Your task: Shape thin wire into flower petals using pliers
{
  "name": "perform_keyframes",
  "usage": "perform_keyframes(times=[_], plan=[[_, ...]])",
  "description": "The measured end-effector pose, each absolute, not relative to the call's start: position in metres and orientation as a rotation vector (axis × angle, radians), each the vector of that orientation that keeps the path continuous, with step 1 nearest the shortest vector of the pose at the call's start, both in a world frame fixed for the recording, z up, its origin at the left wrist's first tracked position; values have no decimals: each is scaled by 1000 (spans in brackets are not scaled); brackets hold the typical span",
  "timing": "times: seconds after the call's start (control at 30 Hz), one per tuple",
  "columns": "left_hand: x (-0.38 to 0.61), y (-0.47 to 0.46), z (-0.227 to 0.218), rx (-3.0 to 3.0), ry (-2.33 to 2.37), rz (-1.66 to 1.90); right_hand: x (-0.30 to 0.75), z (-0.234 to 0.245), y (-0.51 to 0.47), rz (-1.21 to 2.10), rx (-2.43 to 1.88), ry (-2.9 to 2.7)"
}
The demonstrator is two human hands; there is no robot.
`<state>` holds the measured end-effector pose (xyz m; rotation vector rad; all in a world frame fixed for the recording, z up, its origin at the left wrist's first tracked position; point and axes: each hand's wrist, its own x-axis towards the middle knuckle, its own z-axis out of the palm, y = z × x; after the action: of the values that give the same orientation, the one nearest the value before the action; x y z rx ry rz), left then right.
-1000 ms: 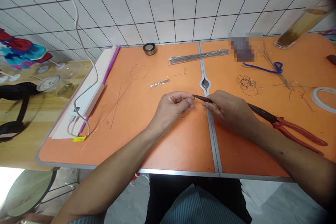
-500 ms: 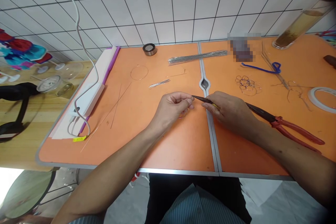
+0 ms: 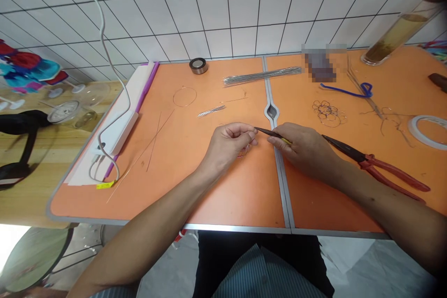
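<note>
My left hand (image 3: 232, 142) is pinched closed over the middle of the orange table (image 3: 240, 195). Thin reddish wire (image 3: 243, 152) shows just below its fingers, though most of the piece is hidden. My right hand (image 3: 302, 144) is wrapped round a pair of small needle-nose pliers (image 3: 270, 133) with a yellow-marked handle. Their dark tips point left and meet the left fingertips. Long-nose pliers with red handles (image 3: 384, 167) lie on the table beside my right wrist. Beyond the hands are a small bundle of short silvery wires (image 3: 211, 111) and a flower-shaped wire piece (image 3: 326, 111).
A bundle of long wires (image 3: 261, 76) crosses the table seam, with a tape roll (image 3: 198, 65) to its left. A white power strip (image 3: 120, 135) lies at left. At right are a twisted blue wire (image 3: 349, 91), a white ring roll (image 3: 428, 130) and a glass bottle (image 3: 398, 37).
Both hands keep almost the same pose, the plier tips still at the left fingertips. The whole view has shifted very slightly.
</note>
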<state>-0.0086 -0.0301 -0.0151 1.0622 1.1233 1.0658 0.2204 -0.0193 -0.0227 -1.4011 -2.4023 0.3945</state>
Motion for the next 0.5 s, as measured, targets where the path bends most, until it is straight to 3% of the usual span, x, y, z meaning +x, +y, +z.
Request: perform_keyframes(times=[0.5], plan=[[-9,-29,-17,1066,1132,1056,222,-21,-18,409,-1347,-2398]])
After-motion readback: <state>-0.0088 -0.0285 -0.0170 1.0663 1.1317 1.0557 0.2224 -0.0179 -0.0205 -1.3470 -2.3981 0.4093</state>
